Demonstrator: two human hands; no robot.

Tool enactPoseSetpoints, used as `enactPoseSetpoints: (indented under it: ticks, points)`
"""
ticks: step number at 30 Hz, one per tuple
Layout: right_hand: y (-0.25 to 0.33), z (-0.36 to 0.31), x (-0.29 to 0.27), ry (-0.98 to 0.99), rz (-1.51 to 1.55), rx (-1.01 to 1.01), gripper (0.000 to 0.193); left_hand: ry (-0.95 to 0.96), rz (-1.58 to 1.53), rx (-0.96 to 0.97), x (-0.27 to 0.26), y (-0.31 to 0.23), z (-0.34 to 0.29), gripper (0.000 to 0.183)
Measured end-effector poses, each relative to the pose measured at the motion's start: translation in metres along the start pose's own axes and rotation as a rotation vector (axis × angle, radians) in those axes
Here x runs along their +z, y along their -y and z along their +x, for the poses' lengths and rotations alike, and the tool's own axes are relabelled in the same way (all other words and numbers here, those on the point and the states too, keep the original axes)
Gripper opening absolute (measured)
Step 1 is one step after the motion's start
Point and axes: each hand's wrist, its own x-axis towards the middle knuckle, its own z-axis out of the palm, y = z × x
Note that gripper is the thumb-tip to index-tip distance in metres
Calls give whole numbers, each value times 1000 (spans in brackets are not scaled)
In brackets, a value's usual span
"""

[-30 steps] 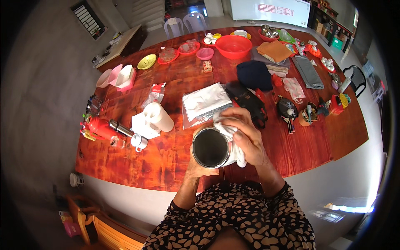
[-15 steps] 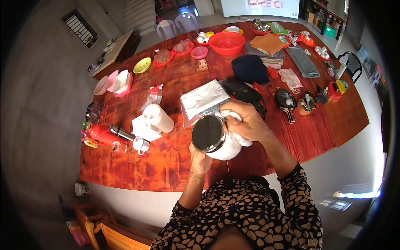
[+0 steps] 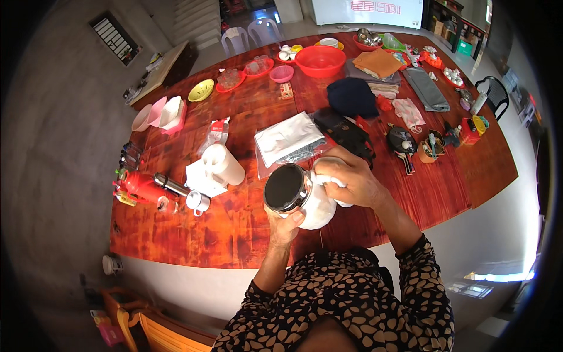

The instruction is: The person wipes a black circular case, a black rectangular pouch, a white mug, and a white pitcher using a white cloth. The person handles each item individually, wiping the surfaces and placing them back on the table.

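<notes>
Above the table's near edge, both hands hold a white rounded pot, tilted so that its flat black round end with a shiny metal band faces up and left. My left hand supports it at the lower left, thumb pressed on the side near the band and the other fingers hidden behind. My right hand is closed on a white cloth held against the pot's right side; its folds partly hide the contact. Just beyond the pot lies a flat white package in clear plastic.
A white pitcher, white mug and red thermos stand on the left. Right of the package are a black bag and a brown holder. A red basin and folded cloths sit farther back.
The pot has shifted slightly left and turned, so its black end faces more to the left. My left thumb now shows on its side. My right hand has moved slightly down and right.
</notes>
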Motion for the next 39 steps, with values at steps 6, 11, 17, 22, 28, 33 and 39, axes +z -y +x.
enactPoseSetpoints:
  ticks: [6,11,17,22,28,33,39]
  points:
    - [6,-14,-5,-174,-286,89,32,-88,-47,24,-23,15,-2,65]
    - [28,-11,3,-286,-234,70,34,-93,20,56,-21,8,3,76]
    - [23,-12,3,21,-175,337,34,31,402,300,0,-3,7,94]
    - [12,-29,-6,154,211,381,29,27,372,254,-1,-2,5,94]
    - [18,-29,-10,2,316,275,36,-101,125,70,-18,7,6,90]
    - [26,-13,9,-140,-174,300,35,-26,349,243,-11,12,5,95]
    - [26,-18,-20,61,129,258,32,-65,286,191,-6,-1,6,96]
